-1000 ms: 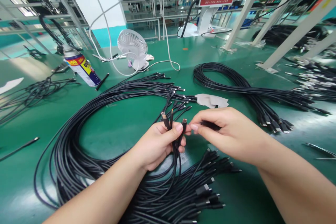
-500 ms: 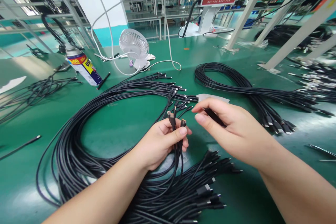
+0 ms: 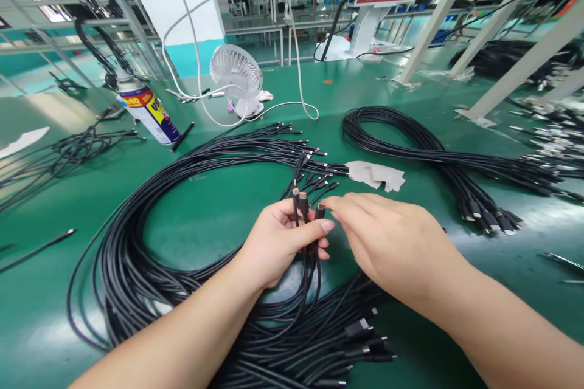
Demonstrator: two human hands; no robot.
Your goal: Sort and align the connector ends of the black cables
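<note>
My left hand (image 3: 285, 240) is closed around a few black cables (image 3: 305, 270), their USB-type plugs standing up above the fingers. One black plug (image 3: 320, 211) sticks up by the left thumb, with its metal end on top. My right hand (image 3: 392, 237) is beside it, back turned to me, its index fingertip at or very near that plug. A slim black object lies in the right palm, mostly hidden by the hand. Below and left of both hands spreads a large coil of black cables (image 3: 123, 255), with many plug ends (image 3: 360, 328) fanned out at the lower right.
A second cable bundle (image 3: 392, 127) lies at the right, with more cable ends (image 3: 552, 146) beyond. Near the middle is a torn white paper piece (image 3: 376, 174). A small white fan (image 3: 236, 73) and a spray can (image 3: 148, 112) stand behind. Metal posts (image 3: 435, 18) rise at the right.
My right hand has turned over, back upward, and its index fingertip has come in to the plug by my left thumb. The left hand keeps its grip. The view has shifted slightly.
</note>
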